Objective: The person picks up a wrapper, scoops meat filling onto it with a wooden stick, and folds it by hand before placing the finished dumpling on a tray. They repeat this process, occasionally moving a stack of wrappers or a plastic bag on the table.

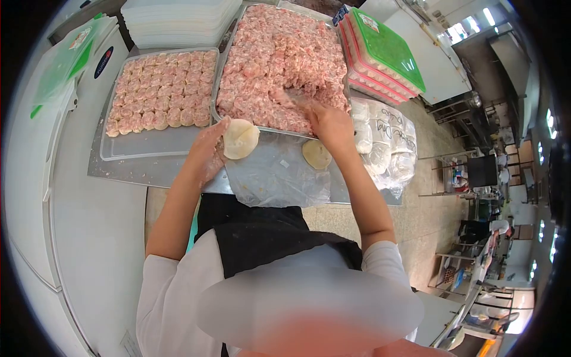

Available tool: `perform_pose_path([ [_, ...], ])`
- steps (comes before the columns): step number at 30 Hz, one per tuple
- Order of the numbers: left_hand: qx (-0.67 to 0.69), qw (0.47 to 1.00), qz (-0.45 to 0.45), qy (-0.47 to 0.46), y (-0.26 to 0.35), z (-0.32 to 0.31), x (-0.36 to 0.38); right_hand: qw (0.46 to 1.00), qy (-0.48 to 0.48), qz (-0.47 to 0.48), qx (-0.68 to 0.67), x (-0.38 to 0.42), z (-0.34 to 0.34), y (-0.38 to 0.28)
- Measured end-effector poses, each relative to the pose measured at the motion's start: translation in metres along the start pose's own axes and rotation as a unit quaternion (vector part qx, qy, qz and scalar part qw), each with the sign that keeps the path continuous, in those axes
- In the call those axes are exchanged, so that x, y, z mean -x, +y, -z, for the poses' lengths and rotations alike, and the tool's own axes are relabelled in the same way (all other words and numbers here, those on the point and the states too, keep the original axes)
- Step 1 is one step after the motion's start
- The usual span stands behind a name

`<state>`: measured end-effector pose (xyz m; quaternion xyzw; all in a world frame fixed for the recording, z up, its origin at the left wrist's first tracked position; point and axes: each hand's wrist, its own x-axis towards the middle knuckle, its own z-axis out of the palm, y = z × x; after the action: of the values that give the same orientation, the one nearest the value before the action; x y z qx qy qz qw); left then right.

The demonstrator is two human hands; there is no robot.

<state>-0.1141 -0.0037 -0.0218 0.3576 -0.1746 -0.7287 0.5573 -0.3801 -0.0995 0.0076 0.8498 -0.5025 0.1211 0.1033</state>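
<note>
Round pale dough wrappers (241, 140) are held in my left hand (208, 152), just below the near left corner of the meat tray. My right hand (329, 127) reaches over the near edge of the large metal tray (270, 127) of ground meat (256, 65). Its fingertips are at the meat, beside a scooped-out hollow, and a thin tool seems to extend from them, though its shape is unclear. Another stack of wrappers (316, 154) lies on a plastic bag (273, 178) under my right wrist. At the left, a clear tray (140, 146) holds rows of filled dumplings (163, 89).
Stacked pink trays (386, 83) with a green lid (386, 47) stand at the back right. Bagged wrapper packs (383, 140) lie right of my forearm. White containers (175, 24) are stacked at the back left. A distant person (498, 226) is at the far right.
</note>
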Motion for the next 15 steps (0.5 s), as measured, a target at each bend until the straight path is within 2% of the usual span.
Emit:
perform_pose_path([
  [2,-0.062,0.992,-0.063,-0.088,-0.006,0.001,-0.003,0.999,0.008,-0.011,-0.041,0.006,0.004,-0.007],
  [6,-0.031,0.996,-0.073,-0.051,-0.007,-0.011,-0.008,0.995,0.016,-0.037,-0.090,0.016,0.008,-0.006],
  [8,0.068,0.994,-0.087,-0.026,-0.007,-0.026,-0.011,0.993,0.000,-0.052,-0.110,0.020,0.011,0.006],
  [10,0.076,0.992,-0.102,-0.025,-0.007,-0.037,-0.019,0.945,-0.048,-0.120,-0.299,0.020,0.018,0.015],
  [15,0.111,0.988,-0.101,-0.047,-0.007,-0.080,-0.044,0.913,0.008,-0.205,-0.352,0.022,0.043,0.019],
])
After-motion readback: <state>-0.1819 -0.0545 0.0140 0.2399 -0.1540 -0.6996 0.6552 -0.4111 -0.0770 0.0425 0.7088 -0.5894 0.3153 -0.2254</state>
